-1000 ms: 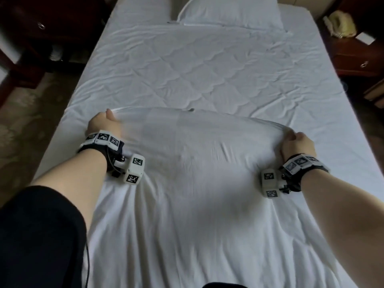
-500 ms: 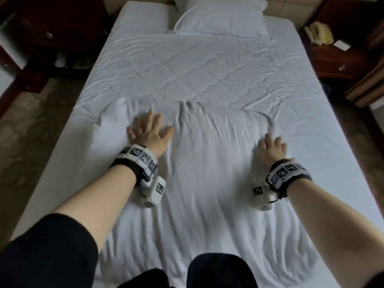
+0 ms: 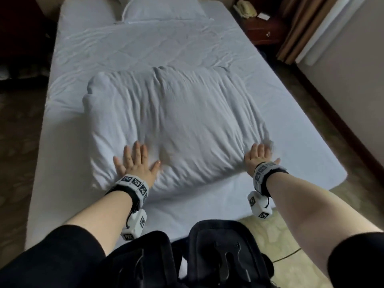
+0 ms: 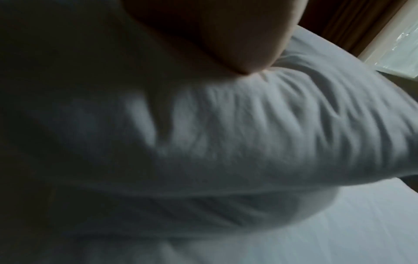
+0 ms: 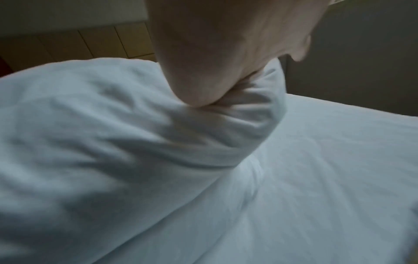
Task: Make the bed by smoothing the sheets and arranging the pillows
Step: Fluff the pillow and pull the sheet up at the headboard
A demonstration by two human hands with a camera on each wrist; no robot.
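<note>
We see a plump, creased white fabric pillow (image 3: 172,123) lying across the middle of the white-sheeted bed (image 3: 291,113), its near edge under both hands. The left hand (image 3: 136,164) lies flat on its near left part, fingers (image 3: 137,148) spread apart and straight, holding nothing. The right hand (image 3: 258,155) presses the near right corner, fingers extended and close together. A second white pillow (image 3: 160,9) sits at the bed's head.

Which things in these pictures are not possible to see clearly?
- Left hand fingers: the left wrist view shows only the palm heel.
- Right hand fingertips: motion-blurred in the head view.
- Far pillow: its top is cut by the head view's edge.
- Objects on the nightstand: too small.
</note>
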